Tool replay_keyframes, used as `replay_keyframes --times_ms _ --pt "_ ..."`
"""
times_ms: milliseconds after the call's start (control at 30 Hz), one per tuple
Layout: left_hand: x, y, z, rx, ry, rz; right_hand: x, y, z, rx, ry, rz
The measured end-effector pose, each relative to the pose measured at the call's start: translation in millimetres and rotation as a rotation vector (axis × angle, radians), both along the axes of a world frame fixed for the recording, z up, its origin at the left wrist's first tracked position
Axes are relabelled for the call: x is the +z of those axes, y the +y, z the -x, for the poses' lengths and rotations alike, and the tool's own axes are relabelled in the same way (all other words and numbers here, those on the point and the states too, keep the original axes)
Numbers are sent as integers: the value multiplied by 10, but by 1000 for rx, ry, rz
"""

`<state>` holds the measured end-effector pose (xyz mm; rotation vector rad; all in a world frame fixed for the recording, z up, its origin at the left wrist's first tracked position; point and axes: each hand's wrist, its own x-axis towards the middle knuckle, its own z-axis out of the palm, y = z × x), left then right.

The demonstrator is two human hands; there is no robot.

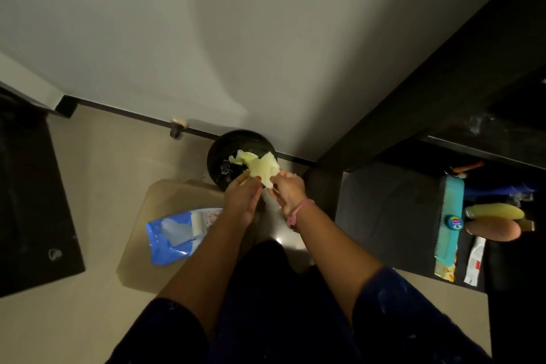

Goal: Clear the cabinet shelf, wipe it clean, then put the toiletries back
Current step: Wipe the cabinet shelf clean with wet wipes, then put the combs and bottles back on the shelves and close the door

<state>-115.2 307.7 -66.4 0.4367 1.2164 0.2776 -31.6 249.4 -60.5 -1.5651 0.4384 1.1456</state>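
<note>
Both hands, the left hand (240,201) and the right hand (288,190), pinch a crumpled, pale yellow wipe (261,167) over a black bin (236,154). A blue wipe pack (174,235) lies on the near left. Its writing is too blurry to read.

The left hand (240,201) and right hand (288,190) cover the lower part of the pale wipe (263,167). Behind it, the black bin (218,154) is too dark to read inside. On the shelf (390,216), the toiletries' labels blur, and the picture's right edge cuts the shelf off.
</note>
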Motion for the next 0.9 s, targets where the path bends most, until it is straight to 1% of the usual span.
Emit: replay_keyframes --times_ms 67,200,333,433,500,567,667,800,900 --pt "38 189 -58 -30 1 -48 -35 188 -67 22 -40 3" --pt "-2 381 -69 -54 97 -102 -98 262 -174 38 -118 153" --pt "13 278 -30 -119 114 -58 -101 -39 -159 -44 -73 152" --pt "31 70 5 -71 109 26 -121 -378 -150 -84 -26 133" --pt "62 -112 -33 -95 94 65 -104 -638 -163 -145 18 98" --pt "53 -280 -92 -168 79 76 -78 -895 -186 -217 44 60" --pt "162 -620 -257 -326 32 99 -6 -1338 -241 -333 31 6" --pt "333 -1181 -471 -484 93 82 131 -1945 -299 -472 -3 -31" --pt "420 -1620 -670 -624 88 77 247 -2392 -346 -545 -37 -37"
